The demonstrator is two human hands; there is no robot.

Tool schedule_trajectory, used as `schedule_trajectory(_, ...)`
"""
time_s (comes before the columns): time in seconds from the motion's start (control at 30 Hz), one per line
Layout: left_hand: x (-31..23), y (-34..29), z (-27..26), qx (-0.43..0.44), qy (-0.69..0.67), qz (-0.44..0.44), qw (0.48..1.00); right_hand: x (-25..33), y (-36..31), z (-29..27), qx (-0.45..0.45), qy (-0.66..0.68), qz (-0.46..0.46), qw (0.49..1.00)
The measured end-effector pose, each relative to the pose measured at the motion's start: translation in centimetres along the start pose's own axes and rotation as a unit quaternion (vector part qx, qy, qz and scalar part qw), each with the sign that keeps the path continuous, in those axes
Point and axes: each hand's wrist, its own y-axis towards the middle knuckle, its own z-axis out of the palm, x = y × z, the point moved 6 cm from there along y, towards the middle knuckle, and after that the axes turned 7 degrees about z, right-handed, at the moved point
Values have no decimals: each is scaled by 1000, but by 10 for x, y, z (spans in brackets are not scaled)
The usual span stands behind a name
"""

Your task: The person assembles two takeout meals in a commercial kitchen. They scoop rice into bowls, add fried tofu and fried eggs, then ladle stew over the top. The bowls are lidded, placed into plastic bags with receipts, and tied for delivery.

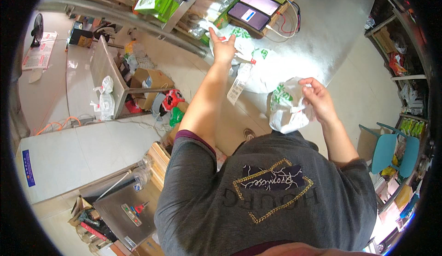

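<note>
My right hand point(320, 100) pinches the gathered top of a white plastic bag point(284, 106) with green print, held up in front of my chest. My left hand point(223, 51) reaches forward to the table, its fingers spread over another white plastic bag point(246, 39) with green print. Whether those fingertips press on that plastic, I cannot tell. Close by on the table edge lies more white plastic bagging point(264, 74), partly washed out by glare. A printed paper slip point(238, 84) hangs down beside it.
Phones point(249, 16) with lit screens rest on a stand, with cables point(294, 23) trailing across the metal table point(329, 26). A green box point(157, 3) sits at the far left. Shelves stand at the right, near a blue-green chair point(391, 152). A cardboard box point(149, 83) is at the left.
</note>
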Motion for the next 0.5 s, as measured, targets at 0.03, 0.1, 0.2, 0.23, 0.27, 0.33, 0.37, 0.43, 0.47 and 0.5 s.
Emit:
schedule_trajectory(0.03,4,7,2,-8,20,9,1000,-3,-2,0,2,25,4,1000)
schedule_trajectory(0.1,13,19,0,-68,78,2,995,-7,-6,-3,-11,30,17,999)
schedule_trajectory(0.2,17,25,-2,-115,11,24,993,-8,-10,-4,10,74,15,997)
schedule_trajectory(0.23,17,26,-3,-120,6,12,993,-7,-10,-5,14,91,9,996)
schedule_trajectory(0.27,16,25,0,-96,-29,12,995,-8,-11,-7,10,92,16,996)
schedule_trajectory(0.33,10,22,4,-47,-14,4,999,-5,-13,-10,16,92,11,996)
schedule_trajectory(0.37,5,19,8,-23,-20,14,999,-3,-14,-9,28,94,14,995)
schedule_trajectory(0.43,-12,7,8,-21,133,97,986,4,-16,-7,40,42,7,998)
schedule_trajectory(0.47,-16,-1,7,-26,167,114,979,8,-18,-4,52,17,5,999)
schedule_trajectory(0.5,-23,-9,7,-34,207,147,967,11,-20,0,71,8,11,997)
